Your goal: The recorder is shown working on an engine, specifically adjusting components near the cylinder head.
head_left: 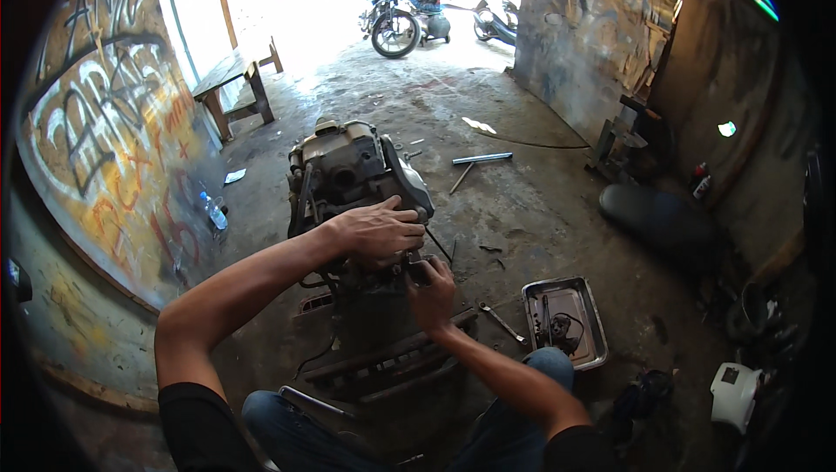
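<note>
A greasy motorcycle engine (353, 154) with dark and silvery casings sits on the floor in front of me. My left hand (376, 230) lies across its near right part, back up, fingers stretched out to the right and slightly apart. Just below and to the right, my right hand (431, 291) is closed at the engine's near side. A small dark shape shows between its thumb and fingers, but I cannot make out what it is. The fingertips and the spot they work at are partly hidden.
A metal tray (598, 333) with dark parts stands right of my knee, beside a wrench (502, 324). Farther off lies a T-handle wrench (475, 161). A black motorcycle seat (653, 215) lies right; a bench (231, 71) and bottle (213, 212) are left. Motorcycles (394, 28) stand outside.
</note>
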Available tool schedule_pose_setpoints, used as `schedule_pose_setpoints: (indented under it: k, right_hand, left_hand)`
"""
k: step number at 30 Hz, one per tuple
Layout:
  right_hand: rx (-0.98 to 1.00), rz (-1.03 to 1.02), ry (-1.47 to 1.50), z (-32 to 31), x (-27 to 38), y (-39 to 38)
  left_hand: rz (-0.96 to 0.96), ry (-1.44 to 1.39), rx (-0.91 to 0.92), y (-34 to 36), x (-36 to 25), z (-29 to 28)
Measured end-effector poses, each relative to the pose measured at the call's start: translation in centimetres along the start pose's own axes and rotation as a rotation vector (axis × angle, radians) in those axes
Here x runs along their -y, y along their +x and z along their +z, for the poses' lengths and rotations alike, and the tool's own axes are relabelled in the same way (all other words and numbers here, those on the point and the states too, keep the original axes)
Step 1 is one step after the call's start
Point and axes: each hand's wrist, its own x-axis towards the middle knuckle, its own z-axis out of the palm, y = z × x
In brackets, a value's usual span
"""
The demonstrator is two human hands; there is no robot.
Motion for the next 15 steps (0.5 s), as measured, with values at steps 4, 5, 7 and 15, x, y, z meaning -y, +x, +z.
schedule_pose_setpoints:
  k: [4, 5, 7, 15]
  right_hand:
    - [-0.068, -0.050, -0.021, 0.7, -0.2, 0.4]
    - [-0.061, -0.077, -0.033, 0.7, -0.1, 0.3]
    - [-0.072, -0.121, -0.061, 0.7, -0.2, 0.4]
    - [-0.069, -0.197, -0.099, 1.3, -1.2, -0.3]
  left_hand:
    - [0.039, -0.041, 0.040, 0.7, 0.4, -0.7]
    - [0.045, -0.049, 0.044, 0.8, 0.3, -0.5]
    - [0.063, -0.011, -0.004, 1.2, 0.4, -0.5]
    - [0.079, -0.044, 0.023, 1.7, 0.4, 0.0]
